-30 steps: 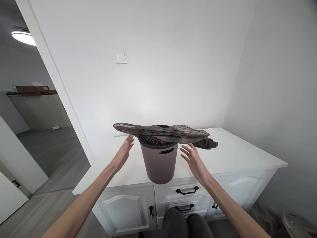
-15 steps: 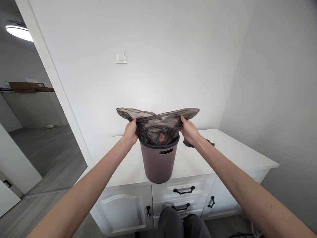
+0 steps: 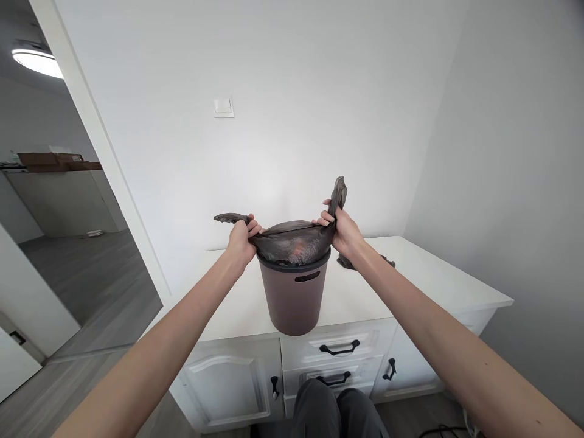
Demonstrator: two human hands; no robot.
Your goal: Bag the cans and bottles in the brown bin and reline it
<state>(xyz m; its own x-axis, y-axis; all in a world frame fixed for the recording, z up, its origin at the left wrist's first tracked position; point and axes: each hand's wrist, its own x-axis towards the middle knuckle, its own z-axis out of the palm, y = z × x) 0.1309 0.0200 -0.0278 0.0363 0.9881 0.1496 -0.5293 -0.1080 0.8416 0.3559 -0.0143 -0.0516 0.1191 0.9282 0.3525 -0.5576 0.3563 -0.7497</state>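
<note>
A purplish-brown bin with a dark rim and a handle slot stands near the front edge of the white cabinet top. Inside it, a dark translucent bag bulges over the rim, and something reddish shows through. My left hand grips the bag's left side, with a gathered end poking out leftward. On the right side, my right hand is closed round the bunched plastic, whose end sticks upward. The bag's mouth is drawn together between the hands.
Another piece of dark plastic lies on the white cabinet top, behind my right forearm. Black handles front the drawers below. A wall with a light switch rises behind; a doorway is at the left.
The bag's mouth, spread wide before, is now gathered into bunched ends at both sides. My fingers have closed round these ends, and the right end now points up.
</note>
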